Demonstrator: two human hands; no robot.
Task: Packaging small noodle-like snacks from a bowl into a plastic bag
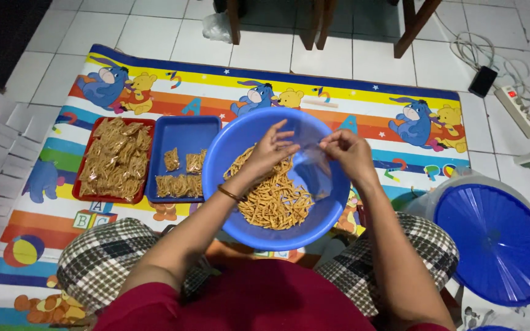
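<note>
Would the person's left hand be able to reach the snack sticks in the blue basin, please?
Probably yes: the left hand is already over the snack sticks in the open blue basin, nothing covering them.

A white tiled floor (154,30) carries a colourful cartoon-printed play mat (363,101), with dark wooden furniture legs (412,27) at the far edge and a white power strip (518,110) with tangled cables to the right.

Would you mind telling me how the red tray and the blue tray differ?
The red tray is piled full of packed snack bags; the blue tray holds only a few, its far half bare. The red tray lies farther left, the blue tray beside the basin. Both are rectangular and rest on the mat.
</note>
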